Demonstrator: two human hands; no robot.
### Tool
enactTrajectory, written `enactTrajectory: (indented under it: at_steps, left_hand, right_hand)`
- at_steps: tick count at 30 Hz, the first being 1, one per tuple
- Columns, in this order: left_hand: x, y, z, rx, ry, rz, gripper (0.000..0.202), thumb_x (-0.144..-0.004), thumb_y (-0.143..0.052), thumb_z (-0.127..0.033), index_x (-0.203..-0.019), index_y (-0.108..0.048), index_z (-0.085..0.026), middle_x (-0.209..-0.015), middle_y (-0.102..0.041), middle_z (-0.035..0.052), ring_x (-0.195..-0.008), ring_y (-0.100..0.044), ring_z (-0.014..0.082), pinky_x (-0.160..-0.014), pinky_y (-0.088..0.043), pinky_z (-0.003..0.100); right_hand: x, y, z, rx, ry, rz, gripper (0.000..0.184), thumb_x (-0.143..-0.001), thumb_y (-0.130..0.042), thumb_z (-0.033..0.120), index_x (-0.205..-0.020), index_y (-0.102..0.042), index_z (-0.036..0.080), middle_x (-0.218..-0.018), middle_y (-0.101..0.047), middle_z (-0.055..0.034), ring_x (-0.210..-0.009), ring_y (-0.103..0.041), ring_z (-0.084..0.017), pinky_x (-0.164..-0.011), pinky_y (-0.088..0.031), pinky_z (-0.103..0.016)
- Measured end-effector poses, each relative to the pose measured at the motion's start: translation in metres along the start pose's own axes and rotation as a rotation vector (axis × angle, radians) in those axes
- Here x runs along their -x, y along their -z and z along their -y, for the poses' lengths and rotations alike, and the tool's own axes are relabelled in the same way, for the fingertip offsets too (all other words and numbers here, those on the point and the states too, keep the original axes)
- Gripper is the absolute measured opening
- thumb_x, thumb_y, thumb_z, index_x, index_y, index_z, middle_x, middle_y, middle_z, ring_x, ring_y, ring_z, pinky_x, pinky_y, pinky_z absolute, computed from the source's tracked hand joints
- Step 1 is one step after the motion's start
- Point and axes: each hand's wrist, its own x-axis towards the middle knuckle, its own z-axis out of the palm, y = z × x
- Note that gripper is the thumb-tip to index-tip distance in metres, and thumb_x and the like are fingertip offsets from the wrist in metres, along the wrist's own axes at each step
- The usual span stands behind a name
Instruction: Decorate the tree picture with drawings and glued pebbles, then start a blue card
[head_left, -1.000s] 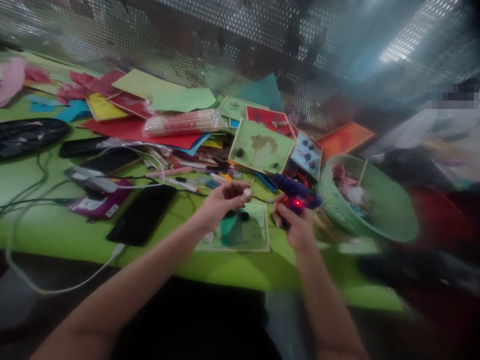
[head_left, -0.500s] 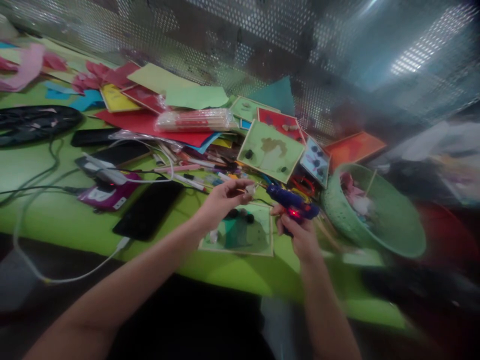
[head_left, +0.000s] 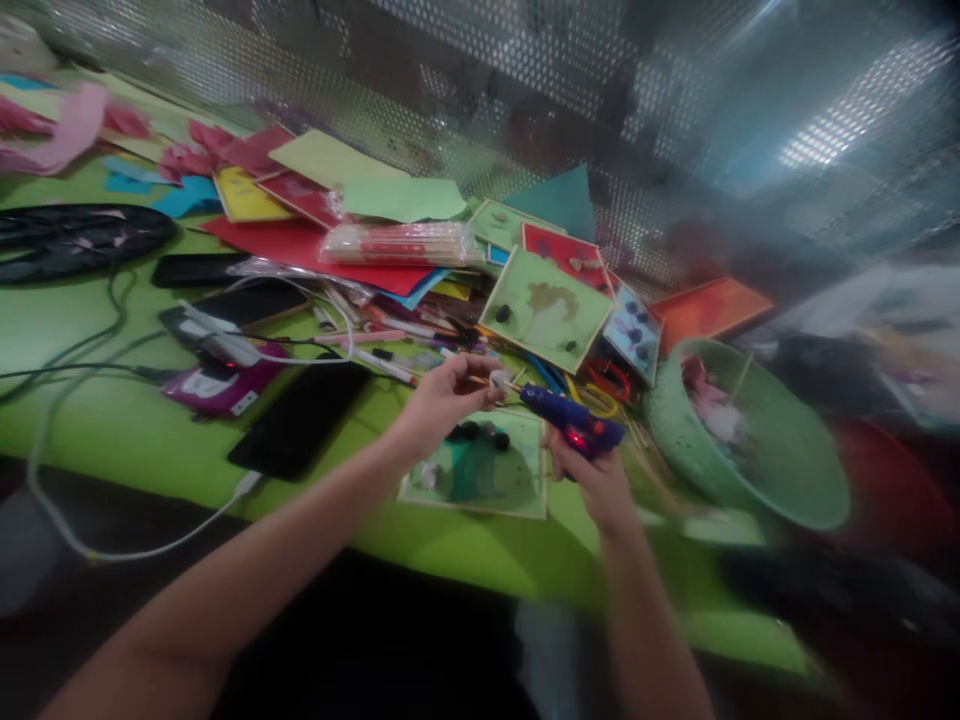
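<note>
Pinched in the fingers of my left hand (head_left: pixel 446 400) is a small whitish stone (head_left: pixel 499 379). My right hand (head_left: pixel 596 480) grips a dark blue glue gun (head_left: pixel 566 415) with a glowing red light on its body. The gun's nozzle points left and lies at, or very close to, the stone; whether they touch I cannot tell. Below both hands a green card panel (head_left: pixel 517 480) with a pale border rests on the table, bearing dark stones and a whitish one. Part of its upper left is hidden by my left hand and forearm.
A green plastic basket (head_left: pixel 814 455) with scraps stands at the right. Behind my hands lie another green panel (head_left: pixel 577 325), a wrapped bundle of sticks (head_left: pixel 405 244) and colored paper. Left are a black phone (head_left: pixel 300 420), a purple power bank (head_left: pixel 217 385) and loose cables.
My right hand has brought the glue gun left, so its nozzle now meets or nearly meets the stone. My left hand keeps its pinch almost in place. The view has shifted slightly.
</note>
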Motion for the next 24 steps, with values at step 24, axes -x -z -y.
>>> enactTrajectory:
  at_steps: [24]
  left_hand:
    - [-0.0001,-0.0004,0.0001,-0.003,0.024,0.007,0.04,-0.072,-0.088,-0.028,-0.105,-0.07,-0.016,-0.093,-0.075,0.0032,-0.082,-0.069,0.013,-0.079,-0.055,0.027]
  right_hand:
    - [-0.0004,-0.0027,0.0031,0.019,-0.04,-0.032,0.035,-0.073,-0.084,0.049,-0.078,-0.068,0.018,-0.064,-0.062,0.0003,-0.052,-0.051,-0.011,-0.051,-0.048,-0.026]
